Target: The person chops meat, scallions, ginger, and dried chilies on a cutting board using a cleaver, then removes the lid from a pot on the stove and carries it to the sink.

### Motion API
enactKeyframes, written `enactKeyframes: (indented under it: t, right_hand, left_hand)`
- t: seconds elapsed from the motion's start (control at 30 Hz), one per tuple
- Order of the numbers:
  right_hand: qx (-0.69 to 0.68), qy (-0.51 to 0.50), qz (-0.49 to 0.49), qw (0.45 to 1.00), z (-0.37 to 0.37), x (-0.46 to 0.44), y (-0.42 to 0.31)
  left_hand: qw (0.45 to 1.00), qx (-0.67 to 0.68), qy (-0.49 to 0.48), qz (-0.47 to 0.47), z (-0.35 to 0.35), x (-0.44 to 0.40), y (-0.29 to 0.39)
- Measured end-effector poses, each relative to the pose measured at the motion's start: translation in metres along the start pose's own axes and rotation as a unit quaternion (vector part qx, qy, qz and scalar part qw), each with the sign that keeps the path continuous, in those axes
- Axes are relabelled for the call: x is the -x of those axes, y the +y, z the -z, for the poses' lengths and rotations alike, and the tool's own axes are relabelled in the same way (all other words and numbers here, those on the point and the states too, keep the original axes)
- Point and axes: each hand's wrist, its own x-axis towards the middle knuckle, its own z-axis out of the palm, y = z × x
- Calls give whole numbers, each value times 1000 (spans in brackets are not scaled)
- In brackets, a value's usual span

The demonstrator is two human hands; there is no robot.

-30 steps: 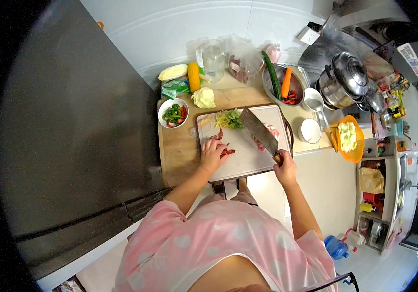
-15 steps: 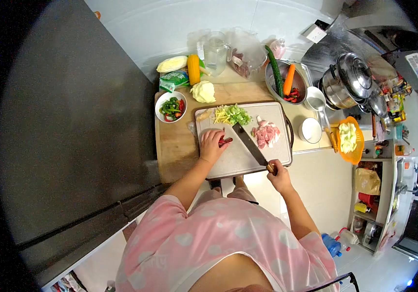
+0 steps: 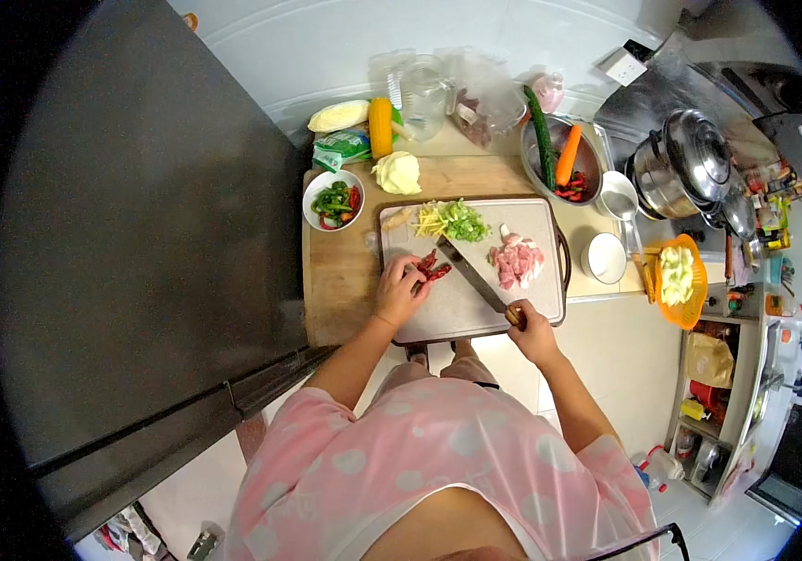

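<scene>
My right hand [image 3: 533, 333] is wrapped round the wooden handle of a cleaver [image 3: 474, 275], whose blade slants up and left over the cutting board [image 3: 462, 318]. The blade's tip is just right of some dried red chilies [image 3: 434, 268]. My left hand [image 3: 400, 289] has its fingers closed on the left ends of these chilies. Behind them on the board lie yellow shreds [image 3: 430, 219] and chopped green onion [image 3: 465, 222], with a piece of ginger [image 3: 397, 219] at the back left corner. Sliced raw meat [image 3: 517, 261] lies right of the blade.
Behind the board are a white bowl of cut peppers [image 3: 333, 200], corn [image 3: 380, 128], cabbage [image 3: 397, 174], a glass jug [image 3: 424, 98] and a steel bowl [image 3: 591, 192] with cucumber and carrot. Rightward stand a white bowl [image 3: 604, 258], an orange basket [image 3: 697, 304] and a steel pot [image 3: 667, 178].
The cleaver has come down and left from above the meat to beside the chilies, uncovering the meat. My left hand has shifted slightly and now holds the chilies gathered together.
</scene>
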Motion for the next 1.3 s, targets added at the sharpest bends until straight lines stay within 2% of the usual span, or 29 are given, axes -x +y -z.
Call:
enactKeyframes:
  t: [0.13,0.27,0.37,0.47,0.57,0.67,0.97,1.17,1.3]
  right_hand:
    - [4,-11,-3,1000,-3,-9,-1]
    - [-8,-23,-4,1000,-4,-14,-7]
    - [-19,-31,5,999,-7,-17,-6]
    - [-10,-36,-10,999,-7,-17,-10]
    - [-16,-42,-11,999,-7,-19,-11]
    - [-11,-36,-1,999,-7,-21,-10]
    - [-27,-40,0,999,-4,-22,-3]
    - [-22,-60,-22,998,-8,-26,10]
    - [-20,-69,-15,997,-5,-24,3]
  left_hand:
    - [999,-11,7,42,11,-13,26]
    - [995,13,-11,94,-8,-6,15]
    - [997,45,-2,65,-21,3,1]
    - [996,51,-19,76,-11,-1,12]
    - [997,3,-36,66,-1,-9,27]
    - [997,-16,-14,78,-3,-13,36]
    - [992,-73,-50,85,-7,-12,36]
    - [994,1,-29,101,2,-11,29]
    - [996,4,-14,87,1,-12,31]
